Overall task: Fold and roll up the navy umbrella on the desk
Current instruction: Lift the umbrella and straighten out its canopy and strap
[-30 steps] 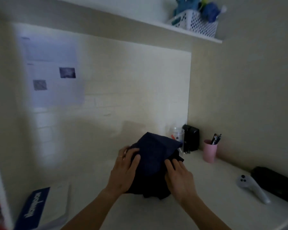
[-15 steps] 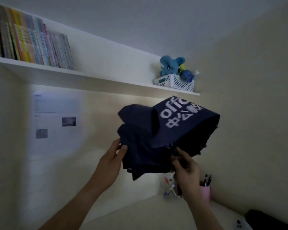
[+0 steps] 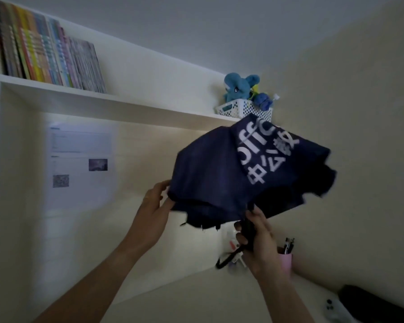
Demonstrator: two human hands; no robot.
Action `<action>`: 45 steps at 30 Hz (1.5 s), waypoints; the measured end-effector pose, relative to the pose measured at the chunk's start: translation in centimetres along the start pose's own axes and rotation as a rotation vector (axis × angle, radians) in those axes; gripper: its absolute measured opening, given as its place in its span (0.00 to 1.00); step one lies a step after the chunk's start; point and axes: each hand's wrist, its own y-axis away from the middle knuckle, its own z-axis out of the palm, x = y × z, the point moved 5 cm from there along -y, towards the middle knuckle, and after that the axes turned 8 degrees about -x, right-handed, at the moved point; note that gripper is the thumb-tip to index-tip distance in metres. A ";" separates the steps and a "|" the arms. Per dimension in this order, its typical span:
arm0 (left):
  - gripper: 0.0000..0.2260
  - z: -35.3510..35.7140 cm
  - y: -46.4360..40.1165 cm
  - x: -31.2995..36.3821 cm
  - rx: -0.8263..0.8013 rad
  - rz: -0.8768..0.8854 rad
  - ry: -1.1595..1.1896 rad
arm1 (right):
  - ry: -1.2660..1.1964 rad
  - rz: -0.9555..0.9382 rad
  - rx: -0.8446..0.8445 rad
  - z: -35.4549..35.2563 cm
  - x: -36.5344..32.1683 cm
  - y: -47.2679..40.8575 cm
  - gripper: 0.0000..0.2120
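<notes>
The navy umbrella (image 3: 219, 173), with white lettering on its canopy, is held up in the air well above the desk (image 3: 196, 297), half spread and loosely crumpled. My right hand (image 3: 257, 238) grips its black handle from below, a black wrist strap dangling under the fist. My left hand (image 3: 155, 203) holds the left edge of the canopy fabric, thumb and fingers around the rim.
A white shelf (image 3: 103, 103) runs overhead with a row of books (image 3: 47, 59) and a white basket (image 3: 245, 109) holding a blue plush toy. A pink pen cup (image 3: 286, 259), a white controller (image 3: 334, 311) and a black case (image 3: 378, 304) sit at the desk's right.
The umbrella rose from the desk into the air and its canopy has spread wider. My right hand went from the fabric to the handle, and my view tilted upward.
</notes>
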 end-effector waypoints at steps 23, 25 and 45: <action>0.19 -2.1 1.0 -3.5 -0.003 -0.272 0.220 | -0.640 0.428 -0.523 -0.4 2.5 1.5 0.20; 0.13 -2.0 1.3 -3.8 -0.073 -0.278 0.294 | -0.638 0.428 -0.522 -0.5 2.7 1.4 0.20; 0.07 -4.9 8.4 -15.7 -0.003 -0.609 0.133 | -0.298 0.837 -0.036 -10.9 15.1 7.3 0.31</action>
